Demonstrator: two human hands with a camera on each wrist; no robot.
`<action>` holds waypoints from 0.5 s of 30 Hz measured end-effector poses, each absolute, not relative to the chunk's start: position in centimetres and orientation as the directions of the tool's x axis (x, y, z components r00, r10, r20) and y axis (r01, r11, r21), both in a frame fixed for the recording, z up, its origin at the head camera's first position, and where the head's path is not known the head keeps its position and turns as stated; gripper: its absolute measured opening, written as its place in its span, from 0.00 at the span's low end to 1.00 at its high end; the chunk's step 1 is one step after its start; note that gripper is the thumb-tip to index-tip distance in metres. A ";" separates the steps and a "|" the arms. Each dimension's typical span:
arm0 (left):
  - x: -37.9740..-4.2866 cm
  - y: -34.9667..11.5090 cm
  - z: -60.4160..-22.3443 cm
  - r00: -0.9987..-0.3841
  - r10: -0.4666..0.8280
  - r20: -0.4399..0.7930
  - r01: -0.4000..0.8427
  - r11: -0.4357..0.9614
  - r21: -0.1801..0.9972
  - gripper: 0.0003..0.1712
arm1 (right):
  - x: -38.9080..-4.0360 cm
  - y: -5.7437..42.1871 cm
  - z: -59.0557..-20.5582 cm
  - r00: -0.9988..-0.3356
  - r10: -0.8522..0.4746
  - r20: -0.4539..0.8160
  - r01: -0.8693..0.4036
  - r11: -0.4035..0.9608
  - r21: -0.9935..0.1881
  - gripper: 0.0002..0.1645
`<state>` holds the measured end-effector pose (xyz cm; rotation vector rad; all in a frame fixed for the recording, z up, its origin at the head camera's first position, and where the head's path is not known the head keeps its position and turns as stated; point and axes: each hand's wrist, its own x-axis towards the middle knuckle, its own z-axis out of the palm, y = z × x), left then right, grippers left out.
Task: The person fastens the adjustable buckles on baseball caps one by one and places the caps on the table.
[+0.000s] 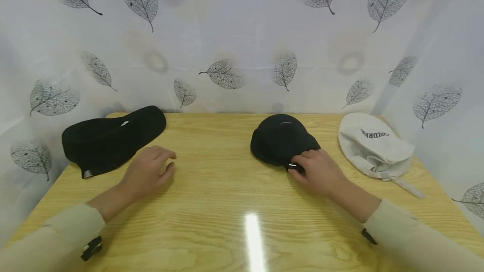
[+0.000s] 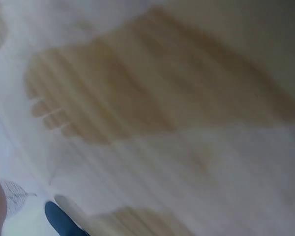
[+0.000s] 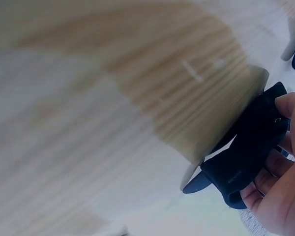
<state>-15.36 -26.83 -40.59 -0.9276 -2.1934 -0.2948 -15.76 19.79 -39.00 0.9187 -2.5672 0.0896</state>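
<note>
Firstly, at the left side of the wooden table (image 1: pixel 211 204), saw a long-brimmed black cap (image 1: pixel 102 143), with its brim pointing to the far right and a small pale tag on it. Supposed it to be lying so spread because of its soft cloth.

Just beside it, on the near right, found the left hand (image 1: pixel 147 171), holding nothing, with fingers loosely bent and thumb set apart, leaving a moderate gap. Could not tell from the head view about contact with this cap. Judged the left hand to be free because of one hand being enough for the work on the right.

Further right, on the far half of the table, noticed the rounded black cap (image 1: pixel 280 137), with the right hand (image 1: pixel 319 171) at its near right edge. In the right wrist view, saw this hand pinching the edge of the cap, with fingertips spread along the band. Considered the edge a sensible place for the grip, being thin and easy for fingers to take, with the rounded crown left uncrushed at the far side.

Lastly, at the far right, well apart from the left hand, saw a white cap (image 1: pixel 389 148) with dark letters, partly caved in, with its strap (image 1: pixel 408 188) trailing toward the near right, probably from being unfastened or loose.
</note>
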 end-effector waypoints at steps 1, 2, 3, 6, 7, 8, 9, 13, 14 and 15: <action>-15.4 -27.2 -40.6 -0.483 0.525 0.701 0.687 0.723 -0.068 0.09 | -15.8 20.1 -39.0 -0.703 -0.587 0.403 -0.614 0.786 0.074 0.13; -15.4 -27.6 -40.7 -0.488 0.518 0.703 0.678 0.732 -0.070 0.09 | -15.8 20.5 -39.1 -0.708 -0.579 0.404 -0.607 0.792 0.071 0.13; -15.4 -28.0 -40.7 -0.500 0.512 0.698 0.665 0.743 -0.068 0.09 | -15.9 20.9 -39.1 -0.712 -0.573 0.406 -0.602 0.796 0.068 0.13; -15.5 -29.3 -40.8 -0.533 0.495 0.686 0.623 0.778 -0.077 0.10 | -15.9 21.9 -39.2 -0.727 -0.555 0.404 -0.585 0.809 0.058 0.14; -15.5 -29.7 -40.8 -0.543 0.490 0.682 0.610 0.788 -0.080 0.10 | -16.0 22.3 -39.2 -0.735 -0.547 0.402 -0.578 0.815 0.052 0.14; -15.5 -30.1 -40.8 -0.552 0.484 0.679 0.599 0.797 -0.081 0.10 | -16.0 22.6 -39.3 -0.741 -0.540 0.400 -0.572 0.819 0.047 0.14; -15.5 -30.5 -40.8 -0.562 0.479 0.675 0.586 0.806 -0.085 0.10 | -16.0 22.9 -39.2 -0.744 -0.536 0.398 -0.568 0.822 0.044 0.14; -15.3 -32.0 -40.5 -0.577 0.452 0.681 0.546 0.833 -0.091 0.10 | -16.0 24.3 -39.1 -0.765 -0.510 0.392 -0.539 0.841 0.043 0.14; -15.2 -32.3 -40.4 -0.580 0.442 0.684 0.537 0.839 -0.088 0.10 | -16.1 24.6 -39.1 -0.772 -0.503 0.390 -0.530 0.847 0.043 0.14; -15.2 -32.6 -40.3 -0.584 0.430 0.689 0.525 0.847 -0.083 0.10 | -16.0 25.0 -39.1 -0.780 -0.492 0.386 -0.517 0.855 0.044 0.14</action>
